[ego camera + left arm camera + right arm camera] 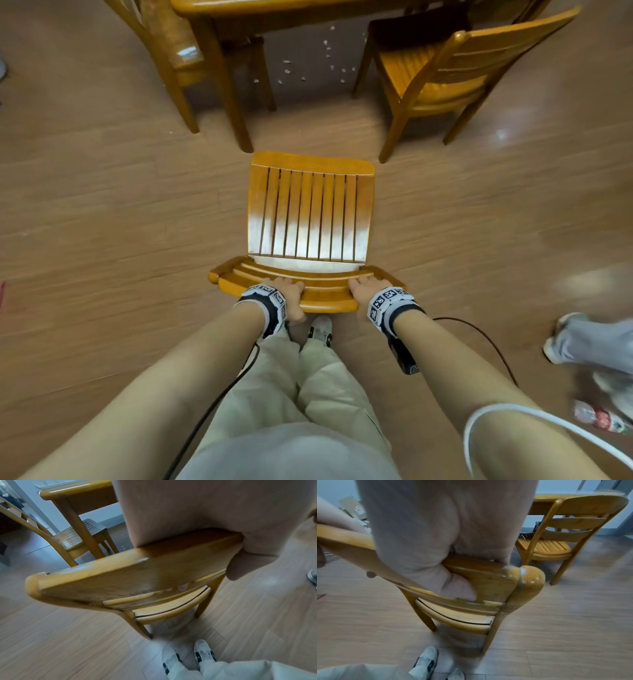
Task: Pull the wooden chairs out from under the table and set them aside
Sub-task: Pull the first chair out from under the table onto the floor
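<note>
1. Grip state: your left hand (291,296) and right hand (364,291) both clasp the top rail (308,298) of the chair (310,212). In each wrist view the fingers wrap over the rail's far side and the thumb presses the near face.
2. Chair position: the chair stands on the floor (102,212), clear of the table (219,68), seat pointing away from you. The rail lies directly under both palms, hands spaced near its two ends, so the seat and legs hang ahead of and below the grip.
3. Hazard, feet: your shoes (204,651) sit just behind the rear legs (489,635). Pulling straight back can drive a leg onto a foot. Step back before drawing the chair further.
4. Hazard, tipping: you hold only the highest point. Pressing down on the rail can lift the front legs and let the chair pivot.
5. Hazard, collision: a second chair (442,75) stands near on the right, and another person's shoe (565,337) is at the right edge. Swinging the chair rightward risks striking either.
6. Hazard, cables: cords (479,335) trail from your wrists near the rear legs and may snag.
</note>
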A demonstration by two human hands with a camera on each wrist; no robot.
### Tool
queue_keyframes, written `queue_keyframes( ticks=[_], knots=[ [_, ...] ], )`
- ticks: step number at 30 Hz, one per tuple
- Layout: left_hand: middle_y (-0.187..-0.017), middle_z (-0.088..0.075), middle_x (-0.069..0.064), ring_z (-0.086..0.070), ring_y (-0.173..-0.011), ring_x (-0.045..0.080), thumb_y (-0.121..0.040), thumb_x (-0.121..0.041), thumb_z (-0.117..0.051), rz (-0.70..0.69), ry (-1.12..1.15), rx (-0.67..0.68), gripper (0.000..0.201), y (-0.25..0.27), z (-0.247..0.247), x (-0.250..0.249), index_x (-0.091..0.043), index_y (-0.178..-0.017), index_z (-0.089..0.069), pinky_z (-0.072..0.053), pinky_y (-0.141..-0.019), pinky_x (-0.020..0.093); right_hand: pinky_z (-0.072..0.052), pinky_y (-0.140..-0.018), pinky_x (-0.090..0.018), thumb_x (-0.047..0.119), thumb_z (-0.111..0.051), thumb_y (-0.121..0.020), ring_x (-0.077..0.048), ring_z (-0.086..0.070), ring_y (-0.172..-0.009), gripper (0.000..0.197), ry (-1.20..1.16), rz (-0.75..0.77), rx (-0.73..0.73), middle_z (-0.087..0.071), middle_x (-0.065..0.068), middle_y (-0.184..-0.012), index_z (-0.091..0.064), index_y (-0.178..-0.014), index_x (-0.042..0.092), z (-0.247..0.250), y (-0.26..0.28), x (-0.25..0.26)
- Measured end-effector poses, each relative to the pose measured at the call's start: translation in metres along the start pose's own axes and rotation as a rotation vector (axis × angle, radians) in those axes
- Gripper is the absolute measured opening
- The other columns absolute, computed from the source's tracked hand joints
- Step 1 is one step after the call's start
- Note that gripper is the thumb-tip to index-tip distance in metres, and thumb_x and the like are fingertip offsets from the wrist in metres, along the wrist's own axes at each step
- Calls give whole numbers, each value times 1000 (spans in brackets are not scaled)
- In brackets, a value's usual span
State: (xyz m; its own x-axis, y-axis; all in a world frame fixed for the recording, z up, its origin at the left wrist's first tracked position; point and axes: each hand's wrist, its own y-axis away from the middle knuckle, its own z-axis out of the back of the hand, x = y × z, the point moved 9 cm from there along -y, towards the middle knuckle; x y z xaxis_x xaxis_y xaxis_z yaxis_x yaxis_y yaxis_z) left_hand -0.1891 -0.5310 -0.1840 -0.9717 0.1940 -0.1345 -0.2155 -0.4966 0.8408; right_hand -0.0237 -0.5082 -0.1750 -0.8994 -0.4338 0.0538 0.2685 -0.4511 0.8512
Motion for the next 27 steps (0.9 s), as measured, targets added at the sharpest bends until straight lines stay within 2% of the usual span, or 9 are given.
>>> queue_keyframes(
  ticks=[3, 6, 11, 13, 15, 17, 19, 22, 27],
  knots=[
    [-121, -54, 7, -52, -112, 32, -73, -56, -60, 8, -3, 13, 66, 12, -22, -1, -25, -130, -45, -41, -91, 45, -45, -100, -50, 11, -67, -82, -39, -47, -128, 63, 22, 7, 36, -44, -18, -143, -37, -137, 9, -20, 9, 14],
    [-122, -55, 7, -53, -112, 31, -76, -56, -58, -5, -17, -6, 64, 19, -35, -1, -24, -130, -46, -41, -87, 42, -46, -99, -50, 12, -69, -81, -40, -49, -127, 64, 35, -2, 48, -44, -19, -144, -37, -137, 8, -30, 18, 23],
    [-125, -54, 7, -53, -114, 31, -80, -61, -51, -36, -22, -90, 65, 32, -34, 0, -24, -134, -48, -45, -88, 42, -49, -93, -46, 16, -62, -87, -40, -54, -120, 53, 5, -65, 40, -47, -19, -140, -41, -135, 8, -30, 25, 27],
    [-130, -52, 7, -51, -118, 31, -83, -61, -48, -74, -5, -132, 68, 44, -34, 3, -24, -140, -45, -45, -89, 41, -52, -87, -43, 15, -56, -88, -36, -62, -101, 28, -19, -96, 32, -60, -17, -119, -51, -115, 10, -27, 31, 35],
    [-132, -52, 7, -50, -119, 30, -85, -58, -47, -109, 19, -179, 67, 63, -34, 15, -23, -143, -44, -45, -93, 41, -51, -73, -34, 14, -51, -88, -28, -58, -73, 2, -19, -137, 33, -58, -8, -83, -52, -88, 13, -17, 40, 51],
    [-129, -54, 6, -52, -117, 29, -86, -51, -51, -128, 50, -239, 61, 83, -30, 32, -21, -140, -47, -46, -93, 41, -43, -59, -31, 16, -51, -88, -23, -48, -60, 10, -38, -147, 27, -52, -5, -72, -51, -79, 14, 0, 47, 76],
    [-123, -57, 7, -56, -113, 28, -88, -41, -54, -137, 96, -298, 48, 106, -23, 53, -18, -130, -54, -47, -90, 37, -41, -58, -31, 21, -52, -92, -23, -50, -64, 13, -47, -125, 26, -58, -8, -82, -60, -93, 11, 20, 52, 108],
    [-113, -64, 7, -61, -105, 29, -90, -31, -54, -85, 187, -346, 31, 133, -12, 91, -15, -116, -61, -47, -79, 31, -46, -65, -32, 24, -53, -94, -27, -57, -75, 28, -71, -70, -57, -69, -13, -99, -64, -111, 6, 55, 50, 160],
    [-110, -66, 10, -62, -98, 30, -90, -32, -53, 44, 256, -394, 29, 172, -7, 174, -13, -109, -64, -50, -78, 34, -57, -76, -38, 26, -50, -94, -29, -66, -82, 28, -20, -2, -174, -71, -12, -97, -65, -109, 8, 106, 46, 248]
  ],
)
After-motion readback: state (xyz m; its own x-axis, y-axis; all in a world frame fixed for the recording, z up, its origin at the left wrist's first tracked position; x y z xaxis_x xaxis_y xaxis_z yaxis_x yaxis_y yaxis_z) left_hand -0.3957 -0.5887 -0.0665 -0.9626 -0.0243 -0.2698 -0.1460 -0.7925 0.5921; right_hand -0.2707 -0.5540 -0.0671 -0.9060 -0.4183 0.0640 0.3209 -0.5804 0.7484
